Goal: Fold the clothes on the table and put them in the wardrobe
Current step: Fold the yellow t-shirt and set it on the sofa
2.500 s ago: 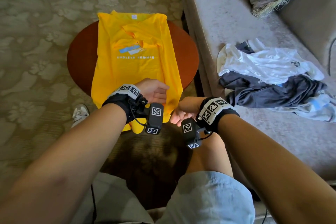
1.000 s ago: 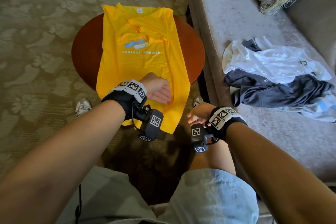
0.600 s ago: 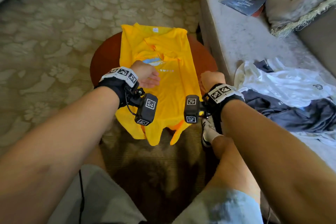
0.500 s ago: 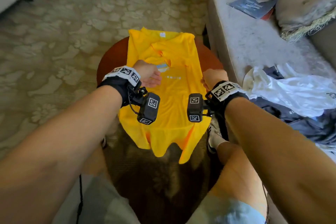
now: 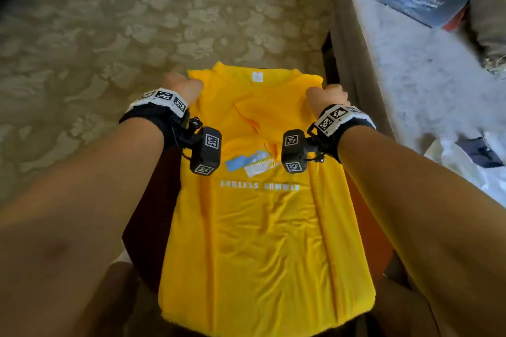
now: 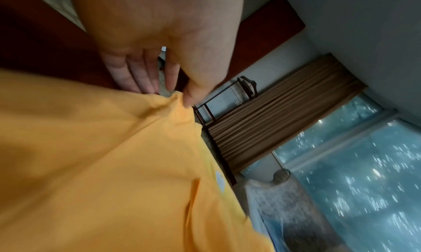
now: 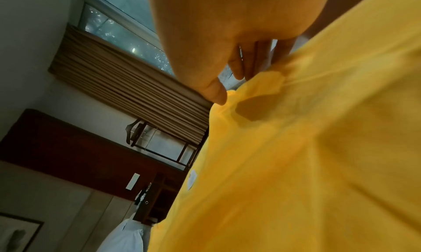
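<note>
The yellow T-shirt (image 5: 262,227) lies lengthwise on the round counter (image 5: 149,216), sides already folded in. The left hand (image 5: 182,87) and right hand (image 5: 325,97) each pinch a shoulder corner. The lengthwise fold seems next: drawing the collar end toward the hem, both corners level.

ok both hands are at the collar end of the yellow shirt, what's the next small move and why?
Probably lift the collar end and carry it toward the hem. The left hand and right hand each pinch a top corner of the yellow shirt, which already lies on the table with its sides folded in, so a top-to-bottom fold looks due.
</note>
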The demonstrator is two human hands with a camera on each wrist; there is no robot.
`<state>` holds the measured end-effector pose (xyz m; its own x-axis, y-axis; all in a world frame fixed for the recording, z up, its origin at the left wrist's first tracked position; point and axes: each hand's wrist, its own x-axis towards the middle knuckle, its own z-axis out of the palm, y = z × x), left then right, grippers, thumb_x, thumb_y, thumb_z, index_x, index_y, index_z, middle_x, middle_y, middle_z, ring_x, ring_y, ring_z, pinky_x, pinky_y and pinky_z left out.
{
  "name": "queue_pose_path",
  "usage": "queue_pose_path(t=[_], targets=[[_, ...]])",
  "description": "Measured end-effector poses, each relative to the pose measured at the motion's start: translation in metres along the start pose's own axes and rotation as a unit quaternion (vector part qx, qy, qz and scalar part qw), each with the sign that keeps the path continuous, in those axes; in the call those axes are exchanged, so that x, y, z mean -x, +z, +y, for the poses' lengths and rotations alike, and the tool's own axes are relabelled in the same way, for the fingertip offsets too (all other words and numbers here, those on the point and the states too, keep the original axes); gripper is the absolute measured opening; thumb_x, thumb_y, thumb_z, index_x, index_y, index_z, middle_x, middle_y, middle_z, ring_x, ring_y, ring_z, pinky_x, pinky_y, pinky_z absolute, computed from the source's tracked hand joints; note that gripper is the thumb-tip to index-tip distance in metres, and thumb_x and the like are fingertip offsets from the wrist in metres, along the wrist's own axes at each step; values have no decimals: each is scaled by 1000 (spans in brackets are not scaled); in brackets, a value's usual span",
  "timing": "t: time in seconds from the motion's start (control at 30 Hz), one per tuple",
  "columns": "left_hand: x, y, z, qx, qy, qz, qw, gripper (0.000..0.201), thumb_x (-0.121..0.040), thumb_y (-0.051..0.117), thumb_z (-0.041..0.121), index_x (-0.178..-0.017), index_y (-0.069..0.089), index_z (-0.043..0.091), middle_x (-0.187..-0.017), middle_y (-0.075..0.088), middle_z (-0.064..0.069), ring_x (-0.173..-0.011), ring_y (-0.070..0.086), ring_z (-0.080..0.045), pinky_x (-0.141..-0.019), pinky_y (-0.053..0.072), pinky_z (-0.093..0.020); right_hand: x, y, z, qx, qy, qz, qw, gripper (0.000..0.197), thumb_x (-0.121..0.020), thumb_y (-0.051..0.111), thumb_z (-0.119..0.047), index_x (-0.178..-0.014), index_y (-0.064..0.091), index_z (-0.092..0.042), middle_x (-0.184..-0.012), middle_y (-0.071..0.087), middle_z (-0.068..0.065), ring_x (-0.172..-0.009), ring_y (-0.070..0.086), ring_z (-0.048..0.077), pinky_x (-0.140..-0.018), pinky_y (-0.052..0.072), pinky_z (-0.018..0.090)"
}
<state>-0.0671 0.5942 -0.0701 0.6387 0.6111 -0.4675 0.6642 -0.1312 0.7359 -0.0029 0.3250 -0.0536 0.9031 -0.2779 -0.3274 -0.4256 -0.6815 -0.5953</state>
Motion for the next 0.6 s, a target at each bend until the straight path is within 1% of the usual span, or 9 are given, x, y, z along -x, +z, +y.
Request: queue_pose_path(t=[0.03, 0.1, 0.2, 0.27, 0.33, 0.4, 0.47, 0.53, 0.6], targets=[[0, 2, 8, 8, 5, -12, 1000, 19, -72, 67, 31, -83, 62, 16, -97, 60, -11, -91, 57, -26, -80, 45, -37, -4, 2, -5, 1, -9, -9, 1000, 56, -90, 47, -31, -143, 43, -14, -146, 41, 11, -134, 39, 34, -111, 33, 47], [-3, 8, 21, -39, 12, -49, 998, 38, -87, 63, 35, -117, 61, 12, -126, 57, -12, -111, 56, -31, -89, 45, -35, -20, 10, -15, 3, -22, -23, 999, 56, -89, 46, -34, -142, 46, -16, -145, 42, 11, -133, 39, 34, -111, 34, 50], [-17, 14, 34, -135, 30, -76, 987, 40, -95, 56, 28, -130, 52, 10, -144, 44, -17, -126, 46, -36, -104, 39, -41, -37, 11, -21, -1, -35, -38, 999, 41, -84, 49, -30, -119, 63, -12, -122, 63, 11, -104, 61, 30, -98, 50, 47], [-26, 16, 36, -160, 22, -66, 985, 60, -89, 66, 27, -138, 44, 1, -141, 47, -16, -122, 50, -36, -92, 46, -41, -40, 8, -23, -29, -45, -62, 997, 30, -85, 59, -24, -113, 67, -15, -108, 68, 5, -89, 64, 24, -89, 56, 41], [-30, 16, 33, -146, 37, -8, 989, 70, -79, 75, 27, -138, 46, 3, -130, 57, -10, -108, 58, -32, -76, 48, -35, -44, 9, -19, -42, -80, -58, 994, 28, -84, 66, -25, -112, 70, -26, -103, 67, -1, -92, 63, 19, -82, 56, 33], [-31, 18, 28, -131, 69, 28, 989, 68, -81, 73, 21, -141, 46, 7, -122, 59, -9, -103, 59, -31, -82, 49, -34, -43, 14, -16, -45, -109, -41, 992, 23, -84, 68, -26, -106, 70, -33, -100, 65, -5, -91, 60, 16, -74, 51, 28], [-31, 20, 29, -135, 89, 42, 986, 64, -83, 69, 20, -141, 45, 7, -127, 59, -14, -99, 59, -30, -84, 51, -35, -43, 19, -19, -45, -129, -23, 990, 17, -87, 64, -20, -97, 67, -32, -99, 63, -5, -92, 59, 16, -73, 50, 29], [-39, 19, 30, -114, 101, 51, 987, 54, -85, 63, 15, -136, 51, 4, -113, 62, -16, -82, 58, -27, -65, 47, -28, -46, 21, -25, -59, -142, -8, 988, 22, -88, 59, -11, -93, 63, -32, -96, 61, -5, -92, 57, 16, -70, 49, 28], [-44, 19, 35, -58, 111, 72, 989, 29, -83, 59, 9, -112, 63, 3, -94, 60, -18, -74, 57, -28, -58, 39, -26, -50, 16, -33, -85, -134, -1, 987, 26, -87, 57, -7, -94, 62, -31, -95, 61, -6, -90, 58, 15, -59, 45, 23]])
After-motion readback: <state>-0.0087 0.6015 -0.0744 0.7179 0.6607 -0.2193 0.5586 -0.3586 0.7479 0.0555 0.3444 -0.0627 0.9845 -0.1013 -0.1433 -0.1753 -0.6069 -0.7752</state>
